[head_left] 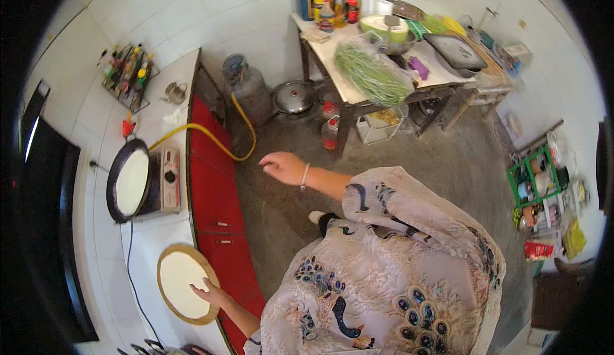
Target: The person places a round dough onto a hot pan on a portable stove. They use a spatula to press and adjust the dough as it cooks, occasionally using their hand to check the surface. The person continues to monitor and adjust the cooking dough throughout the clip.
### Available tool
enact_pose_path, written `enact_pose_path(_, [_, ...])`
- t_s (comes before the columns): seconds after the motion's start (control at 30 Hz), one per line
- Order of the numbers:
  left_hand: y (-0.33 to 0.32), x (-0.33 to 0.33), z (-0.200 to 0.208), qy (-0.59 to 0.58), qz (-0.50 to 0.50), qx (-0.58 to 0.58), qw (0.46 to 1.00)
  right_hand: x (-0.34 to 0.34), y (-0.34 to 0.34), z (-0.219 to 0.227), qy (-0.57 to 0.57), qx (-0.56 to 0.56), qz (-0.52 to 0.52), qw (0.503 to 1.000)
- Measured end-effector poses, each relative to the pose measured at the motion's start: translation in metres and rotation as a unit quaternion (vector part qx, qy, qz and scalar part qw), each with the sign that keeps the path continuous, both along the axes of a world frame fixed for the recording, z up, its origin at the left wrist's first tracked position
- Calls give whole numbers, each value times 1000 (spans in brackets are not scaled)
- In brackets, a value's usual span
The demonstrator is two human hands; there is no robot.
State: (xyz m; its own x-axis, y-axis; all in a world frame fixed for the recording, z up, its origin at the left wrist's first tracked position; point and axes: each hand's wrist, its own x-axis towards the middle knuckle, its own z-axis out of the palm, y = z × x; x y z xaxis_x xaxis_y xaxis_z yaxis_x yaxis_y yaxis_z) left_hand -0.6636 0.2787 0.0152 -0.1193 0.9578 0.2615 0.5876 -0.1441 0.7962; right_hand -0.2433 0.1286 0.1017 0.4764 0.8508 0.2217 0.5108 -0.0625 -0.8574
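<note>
My left hand (211, 293), fingers apart, rests over the right edge of a thin, pale round sheet (180, 283) that looks like dough. The sheet lies on a round wooden board (167, 259) at the near end of the white counter. Held out above the floor, to the right of the red cabinets, my right hand (284, 167) has loosely bent fingers with nothing visible in them. A black frying pan (118, 212) farther along the counter has a similar pale round (132, 182) in it. Under the pan is a portable gas stove (169, 180).
From the stove a yellow hose (211, 136) runs to a gas cylinder (251, 89). Red cabinets (217, 203) front the counter, which also bears a bottle rack (130, 73) and metal jug (174, 92). A table (332, 61) with bagged greens (371, 68) stands at the back.
</note>
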Motion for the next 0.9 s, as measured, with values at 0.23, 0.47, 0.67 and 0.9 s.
enact_pose_path(0.23, [-22, 156, 34, -259, -147, -132, 946, 177, -102, -12, 287, 290, -295, 864])
enact_pose_path(0.47, [-62, 338, 50, -304, -204, -202, 908, 398, -176, -28, 454, 384, -436, 676])
enact_pose_path(0.67, [-94, 476, 80, -281, -265, -241, 891, 508, -184, -23, 525, 311, -380, 695])
enact_pose_path(0.9, [-113, 562, 96, -245, -298, -264, 884, 544, -180, -5, 422, 266, -421, 757])
